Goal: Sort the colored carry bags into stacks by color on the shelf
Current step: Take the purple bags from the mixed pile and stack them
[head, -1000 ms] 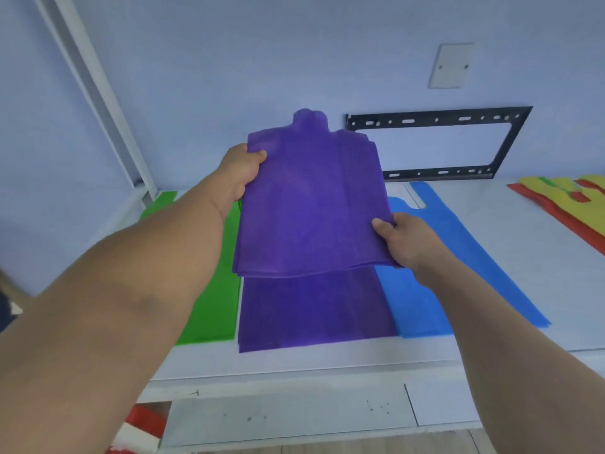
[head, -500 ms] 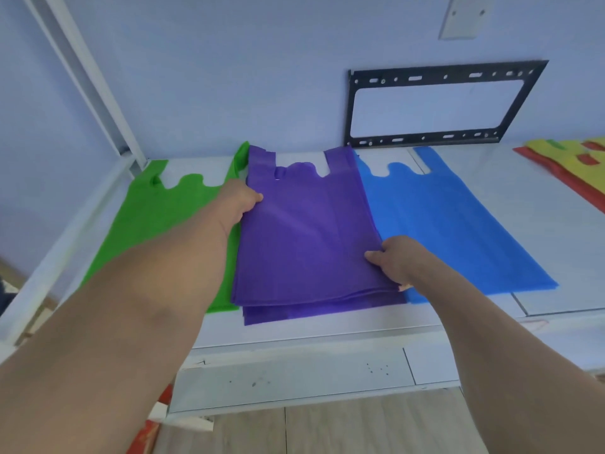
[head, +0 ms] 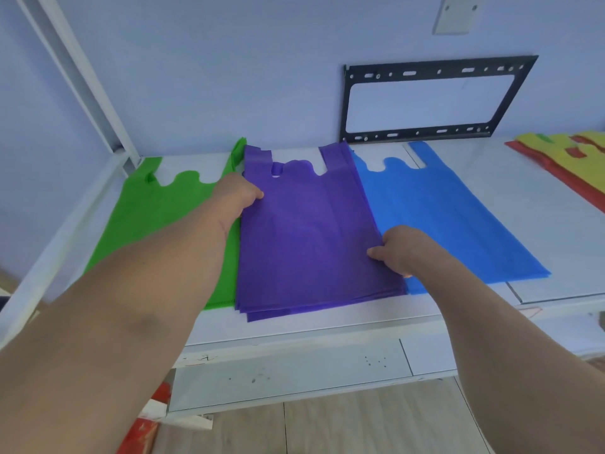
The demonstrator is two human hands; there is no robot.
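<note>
Purple stack (head: 307, 244) lies flat on shelf (head: 327, 326). Left hand (head: 234, 194) and right hand (head: 401, 249) apparently pinch its side edges; fingers hidden.

Both arms outstretched, fingers (head: 376, 253) curled

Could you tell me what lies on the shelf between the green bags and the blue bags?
The purple bag stack lies between the green bags and the blue bags, overlapping both edges; the head view shows it.
</note>
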